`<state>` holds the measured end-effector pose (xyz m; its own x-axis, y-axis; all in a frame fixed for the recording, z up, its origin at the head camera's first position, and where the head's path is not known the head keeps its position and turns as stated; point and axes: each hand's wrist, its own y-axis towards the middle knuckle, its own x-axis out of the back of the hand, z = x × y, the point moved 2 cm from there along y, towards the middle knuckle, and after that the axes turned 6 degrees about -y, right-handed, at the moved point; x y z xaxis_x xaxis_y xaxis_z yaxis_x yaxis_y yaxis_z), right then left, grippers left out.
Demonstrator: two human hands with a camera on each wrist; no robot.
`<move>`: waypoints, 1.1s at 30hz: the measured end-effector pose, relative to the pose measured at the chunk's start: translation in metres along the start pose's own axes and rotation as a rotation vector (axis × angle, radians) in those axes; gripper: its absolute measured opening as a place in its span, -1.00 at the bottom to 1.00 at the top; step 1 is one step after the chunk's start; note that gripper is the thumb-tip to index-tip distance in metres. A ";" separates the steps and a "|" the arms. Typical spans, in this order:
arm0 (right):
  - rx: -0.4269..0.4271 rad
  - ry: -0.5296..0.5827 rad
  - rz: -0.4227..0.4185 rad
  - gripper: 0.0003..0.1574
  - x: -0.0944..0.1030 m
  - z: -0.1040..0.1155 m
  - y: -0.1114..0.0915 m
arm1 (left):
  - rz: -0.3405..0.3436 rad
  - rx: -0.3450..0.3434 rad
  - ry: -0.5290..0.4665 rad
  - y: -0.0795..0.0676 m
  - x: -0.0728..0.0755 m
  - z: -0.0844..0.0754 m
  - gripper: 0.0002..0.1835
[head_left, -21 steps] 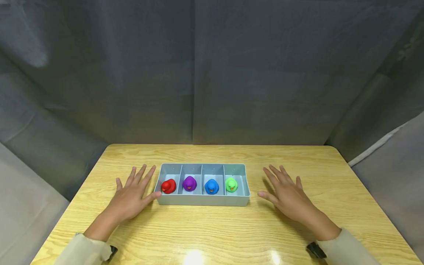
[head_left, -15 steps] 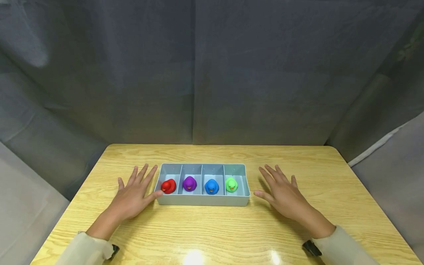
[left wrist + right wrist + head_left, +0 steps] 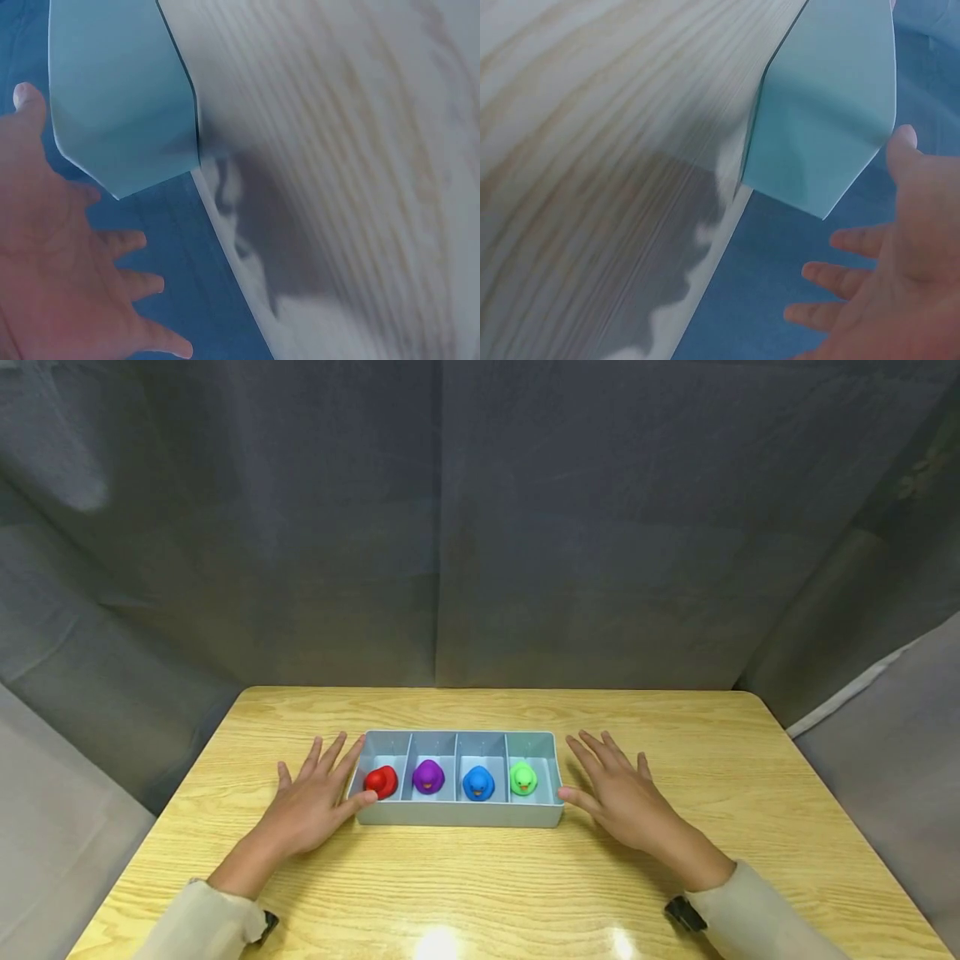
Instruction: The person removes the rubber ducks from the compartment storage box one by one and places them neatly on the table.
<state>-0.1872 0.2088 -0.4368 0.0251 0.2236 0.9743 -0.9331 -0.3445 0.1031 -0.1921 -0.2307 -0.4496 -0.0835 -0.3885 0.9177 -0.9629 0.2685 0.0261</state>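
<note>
A pale grey-blue divided box sits on the table, its compartments in one row. From left to right they hold a red toy duck, a purple duck, a blue duck and a green duck. My left hand is at the box's left end, fingers spread, its thumb over the front left corner. At the right end, my right hand has its fingers spread too, the thumb tip by the front right corner. Whether either thumb touches the box I cannot tell.
The box stands on a light wood-grain table. Behind it hangs a dark grey cloth, with paler cloth at both sides. Both wrist views show the table edge beyond the box.
Both hands have moved inward towards the box's ends, the right one farther. The box and ducks look nearly unmoved.
</note>
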 end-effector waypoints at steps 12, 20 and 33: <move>0.023 0.048 0.027 0.02 -0.007 0.012 0.011 | 0.013 -0.018 -0.008 0.003 -0.006 -0.003 -0.10; 0.041 0.165 0.080 -0.04 -0.014 0.018 0.019 | 0.057 -0.004 -0.110 0.006 -0.011 -0.002 -0.03; 0.011 0.340 0.168 -0.14 -0.017 0.023 0.031 | 0.122 0.043 -0.238 0.008 -0.012 -0.001 0.05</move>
<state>-0.2085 0.1730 -0.4457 -0.2502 0.4525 0.8560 -0.9100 -0.4118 -0.0483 -0.1989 -0.2230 -0.4601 -0.2527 -0.5532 0.7938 -0.9516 0.2903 -0.1007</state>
